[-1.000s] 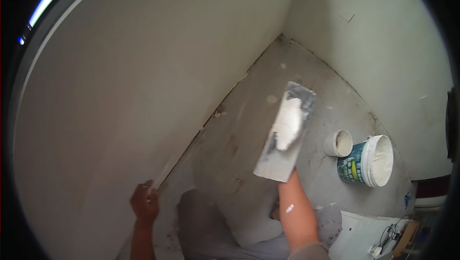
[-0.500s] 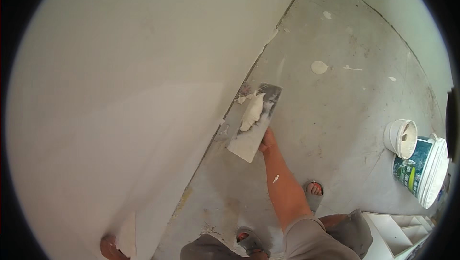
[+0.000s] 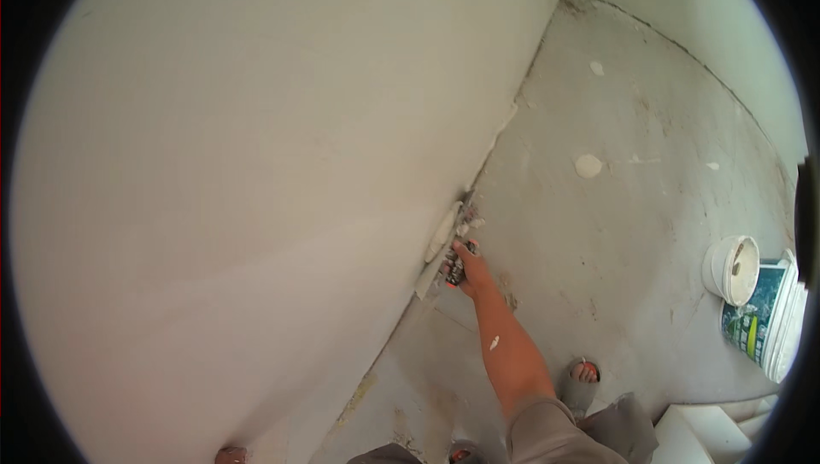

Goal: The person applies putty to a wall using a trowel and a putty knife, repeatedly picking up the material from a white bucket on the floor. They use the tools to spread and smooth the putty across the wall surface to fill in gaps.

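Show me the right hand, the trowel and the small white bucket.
Right hand (image 3: 470,267): head view, middle of hand.
Trowel (image 3: 430,277): head view, blade's lower end.
Small white bucket (image 3: 718,269): head view, outer wall.

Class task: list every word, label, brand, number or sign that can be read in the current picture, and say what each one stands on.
Teal-and-white bucket: its label carries pale printed characters and a green shape, too small and blurred to quote.
Small white bucket: no lettering that can be made out.
Trowel in the right hand: no readable text.
Wall and floor: none seen.
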Tool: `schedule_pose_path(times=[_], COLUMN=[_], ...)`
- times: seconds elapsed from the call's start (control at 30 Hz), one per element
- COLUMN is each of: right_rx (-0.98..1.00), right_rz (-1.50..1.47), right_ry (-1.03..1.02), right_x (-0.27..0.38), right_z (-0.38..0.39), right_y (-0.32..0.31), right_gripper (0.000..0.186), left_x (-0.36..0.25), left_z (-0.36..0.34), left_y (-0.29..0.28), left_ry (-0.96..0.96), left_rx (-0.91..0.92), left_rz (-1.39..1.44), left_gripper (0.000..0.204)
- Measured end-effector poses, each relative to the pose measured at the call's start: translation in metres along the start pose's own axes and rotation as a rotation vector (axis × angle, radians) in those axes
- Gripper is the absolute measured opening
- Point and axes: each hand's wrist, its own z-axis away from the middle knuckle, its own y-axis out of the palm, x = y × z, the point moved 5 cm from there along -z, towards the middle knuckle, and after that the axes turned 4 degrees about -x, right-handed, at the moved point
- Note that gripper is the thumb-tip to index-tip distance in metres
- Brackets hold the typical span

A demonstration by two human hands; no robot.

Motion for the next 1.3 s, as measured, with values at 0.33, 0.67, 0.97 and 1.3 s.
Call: schedule_pose_path(times=[0.33, 0.67, 0.97, 1.3], right_rx=[0.239, 0.601, 0.123, -0.036], right_rz=[0.054, 0.499, -0.023, 0.025], right_ry=[-0.410, -0.579, -0.231, -0.052], right_x=[0.086, 0.056, -0.023, -0.089], right_z=[0.142, 0.399, 0.150, 0.004], right_y=[0.164, 0.371, 0.021, -0.045], right_gripper=[0.022, 0.027, 0.024, 0.016], left_x=[-0.013, 0.015, 0.020, 0.025], left_z=[0.003, 0.005, -0.001, -0.024], left_y=[0.001, 0.025, 0.039, 0.024], left_ry=[-0.062, -0.113, -0.020, -0.001], left_rx=[-0.104, -0.266, -0.517, -0.558], left_rz=[0.055, 0.560, -0.078, -0.638], left_gripper=[0.020, 0.014, 0.023, 0.030])
